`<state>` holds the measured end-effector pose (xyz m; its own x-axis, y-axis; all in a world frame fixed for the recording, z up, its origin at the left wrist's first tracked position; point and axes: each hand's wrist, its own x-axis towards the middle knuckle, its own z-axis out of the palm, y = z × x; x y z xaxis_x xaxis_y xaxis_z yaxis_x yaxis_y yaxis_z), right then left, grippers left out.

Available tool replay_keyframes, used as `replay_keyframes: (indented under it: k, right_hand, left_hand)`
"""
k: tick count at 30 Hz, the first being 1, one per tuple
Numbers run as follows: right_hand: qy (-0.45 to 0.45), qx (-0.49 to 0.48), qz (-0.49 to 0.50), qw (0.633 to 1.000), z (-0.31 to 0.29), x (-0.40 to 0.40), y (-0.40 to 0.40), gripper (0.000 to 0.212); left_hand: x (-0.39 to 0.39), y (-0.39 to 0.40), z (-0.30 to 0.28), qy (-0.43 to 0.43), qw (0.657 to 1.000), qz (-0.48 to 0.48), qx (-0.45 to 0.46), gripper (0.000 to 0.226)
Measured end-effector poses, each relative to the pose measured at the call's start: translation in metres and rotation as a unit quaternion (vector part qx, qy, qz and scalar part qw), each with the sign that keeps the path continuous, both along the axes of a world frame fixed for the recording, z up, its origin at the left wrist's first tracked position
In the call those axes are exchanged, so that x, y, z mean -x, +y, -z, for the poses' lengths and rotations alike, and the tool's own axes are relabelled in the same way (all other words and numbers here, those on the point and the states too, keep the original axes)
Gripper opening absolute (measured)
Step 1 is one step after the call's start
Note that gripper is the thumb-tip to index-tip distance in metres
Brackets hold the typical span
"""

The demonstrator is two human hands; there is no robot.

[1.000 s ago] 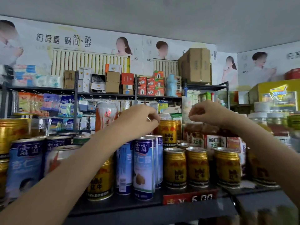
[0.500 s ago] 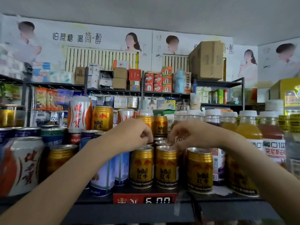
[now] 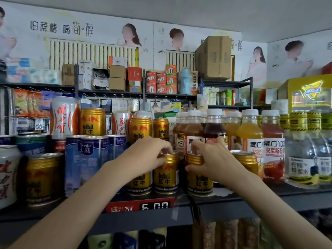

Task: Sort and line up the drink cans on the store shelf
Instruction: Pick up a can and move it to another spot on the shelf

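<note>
At the near edge of the shelf (image 3: 233, 203), the left hand (image 3: 143, 157) curls its fingers over the rim of a gold can (image 3: 166, 174). Just right of it, the right hand (image 3: 213, 162) grips the top of another gold can (image 3: 198, 178), with blue cans (image 3: 89, 159) to the left.

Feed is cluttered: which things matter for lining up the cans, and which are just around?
Job: gold cans, one in the left hand at, one in the right hand at; blue cans; white cans.
Around: juice bottles; price tag; cardboard box.
</note>
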<state>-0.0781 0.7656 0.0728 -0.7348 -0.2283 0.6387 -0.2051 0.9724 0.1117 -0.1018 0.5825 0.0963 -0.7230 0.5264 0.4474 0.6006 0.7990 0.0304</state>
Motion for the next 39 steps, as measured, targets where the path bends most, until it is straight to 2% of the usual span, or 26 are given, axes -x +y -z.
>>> replay_keyframes:
  k: [6, 10, 12, 14, 18, 21, 25, 27, 29, 32, 39]
  right_hand:
    - [-0.025, 0.161, -0.047, 0.986, -0.015, -0.013, 0.001, 0.044]
    - [0.019, 0.284, -0.166, 0.944, -0.053, -0.026, -0.008, 0.041]
    - [0.035, 0.298, -0.209, 0.931, -0.071, -0.026, -0.019, 0.041]
    - [0.061, 0.298, -0.242, 0.921, -0.083, -0.021, -0.031, 0.041]
    - [0.125, 0.32, -0.253, 0.904, -0.088, 0.001, -0.049, 0.052]
    - [0.084, 0.332, -0.237, 0.909, -0.088, 0.016, -0.054, 0.053]
    - [0.068, 0.311, -0.202, 0.926, -0.091, 0.044, -0.054, 0.05]
    - [0.056, 0.303, -0.175, 0.935, -0.091, 0.063, -0.053, 0.048]
    - [0.037, 0.292, -0.148, 0.944, -0.089, 0.08, -0.053, 0.046]
    - [0.014, 0.288, -0.126, 0.949, -0.082, 0.101, -0.056, 0.044]
    - [-0.018, 0.308, -0.107, 0.945, -0.058, 0.131, -0.064, 0.043]
  left_hand:
    - [-0.001, -0.006, -0.002, -0.007, 0.999, 0.032, -0.026, 0.046]
    - [-0.009, -0.007, -0.026, -0.074, 0.975, 0.115, -0.176, 0.072]
    - [-0.01, -0.003, -0.035, -0.099, 0.953, 0.152, -0.242, 0.074]
    - [-0.008, -0.002, -0.041, -0.086, 0.938, 0.167, -0.29, 0.068]
    - [0.004, -0.006, -0.057, -0.019, 0.928, 0.116, -0.353, 0.068]
    - [0.015, -0.007, -0.064, 0.025, 0.946, 0.069, -0.315, 0.072]
    - [0.026, -0.02, -0.074, 0.013, 0.989, 0.011, -0.149, 0.067]
    - [0.034, -0.03, -0.08, 0.052, 0.995, -0.046, -0.072, 0.06]
    - [0.04, -0.036, -0.081, 0.042, 0.996, -0.074, -0.032, 0.048]
    - [0.051, -0.041, -0.076, 0.008, 0.997, -0.075, -0.014, 0.035]
    - [0.052, -0.038, -0.074, 0.062, 0.995, -0.076, -0.021, 0.022]
